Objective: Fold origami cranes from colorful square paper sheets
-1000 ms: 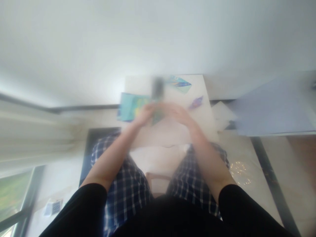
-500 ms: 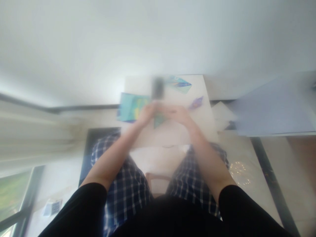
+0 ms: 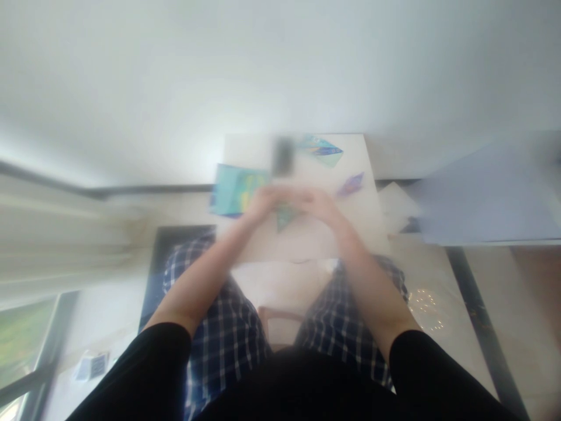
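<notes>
My left hand (image 3: 268, 200) and my right hand (image 3: 312, 200) meet over the middle of the small white table (image 3: 254, 245). Both have their fingers closed on a green piece of folded paper (image 3: 284, 217), whose pointed lower end shows beneath them. Blur hides the exact finger positions and the upper part of the paper. Just left of my left hand lies a stack of teal and yellow patterned paper (image 3: 232, 188). A folded purple paper piece (image 3: 351, 184) rests to the right of my right hand.
Near the table's back edge lies a blue and teal folded paper shape (image 3: 323, 149). Beside it is a dark, blurred upright object (image 3: 283, 156). A white wall (image 3: 280, 70) rises behind the table. To the right stands a pale grey panel (image 3: 491, 199).
Both hands stay together over the green paper, with only a slight shift of the fingers. The paper's lower tip points a little more straight down. The view has moved slightly.
</notes>
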`<state>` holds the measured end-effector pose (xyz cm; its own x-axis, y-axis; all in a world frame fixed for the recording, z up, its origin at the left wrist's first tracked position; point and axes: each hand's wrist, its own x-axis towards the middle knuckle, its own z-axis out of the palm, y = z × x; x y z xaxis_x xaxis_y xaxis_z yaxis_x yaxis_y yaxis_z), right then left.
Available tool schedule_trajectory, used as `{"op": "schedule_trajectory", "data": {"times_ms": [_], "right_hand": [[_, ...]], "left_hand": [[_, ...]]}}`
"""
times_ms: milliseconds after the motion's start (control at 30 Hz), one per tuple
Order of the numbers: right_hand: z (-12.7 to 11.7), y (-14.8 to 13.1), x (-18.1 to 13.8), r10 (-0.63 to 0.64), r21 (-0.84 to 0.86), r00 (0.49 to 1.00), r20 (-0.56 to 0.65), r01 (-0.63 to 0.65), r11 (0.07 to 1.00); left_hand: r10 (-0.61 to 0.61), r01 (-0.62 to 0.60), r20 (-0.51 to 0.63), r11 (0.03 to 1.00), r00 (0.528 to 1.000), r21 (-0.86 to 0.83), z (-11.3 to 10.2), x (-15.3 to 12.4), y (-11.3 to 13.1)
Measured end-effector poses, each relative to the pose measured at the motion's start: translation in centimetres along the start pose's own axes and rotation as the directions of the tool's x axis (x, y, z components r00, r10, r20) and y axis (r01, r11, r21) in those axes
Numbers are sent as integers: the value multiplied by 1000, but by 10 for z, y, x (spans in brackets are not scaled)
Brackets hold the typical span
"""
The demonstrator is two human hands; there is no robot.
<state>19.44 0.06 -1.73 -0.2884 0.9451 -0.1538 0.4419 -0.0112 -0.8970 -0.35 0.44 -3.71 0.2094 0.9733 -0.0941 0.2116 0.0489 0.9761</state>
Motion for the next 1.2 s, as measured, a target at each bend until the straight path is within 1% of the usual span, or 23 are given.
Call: {"op": "schedule_trajectory", "data": {"times_ms": [100,300,433,500,600,733,833,900,967,1000,1067,1200], "right_hand": [[-1,-2,-1,9,17,999,39,-10,1000],[-1,-1,-1,-6,5,1000,31,5,1000],[0,1,0,-32,18,999,19,32,999],[0,0,-1,-29,45,999,19,28,999],[1,-3,-3,-12,110,1000,26,9,994],[3,-3,-4,55,231,998,34,-61,971],[8,0,-3,125,365,992,17,-123,923],[10,1,-4,162,463,987,22,-153,873],[11,2,-5,175,526,985,3,-150,837],[11,2,-5,175,533,984,-22,-136,835],[10,2,-5,163,492,983,-90,-98,865],[6,5,-1,119,308,974,-195,-55,950]], "left_hand": [[16,-17,30,1000,999,20,-1,3,-5],[65,-69,57,996,996,62,-4,8,-18],[113,-118,92,992,989,47,-5,9,-24],[117,-119,104,993,988,19,-5,9,-24],[82,-80,103,996,991,-28,-3,8,-20],[-8,13,53,996,999,-89,-1,8,-12],[4,-3,13,997,1000,-83,-2,8,-6],[37,-37,-17,999,999,-31,-6,7,-4],[63,-62,-44,998,997,23,-8,6,-3],[72,-71,-45,997,996,39,-8,6,-3],[85,-84,-37,996,996,37,-8,6,-5],[86,-86,-27,996,996,1,-4,7,-8]]}}
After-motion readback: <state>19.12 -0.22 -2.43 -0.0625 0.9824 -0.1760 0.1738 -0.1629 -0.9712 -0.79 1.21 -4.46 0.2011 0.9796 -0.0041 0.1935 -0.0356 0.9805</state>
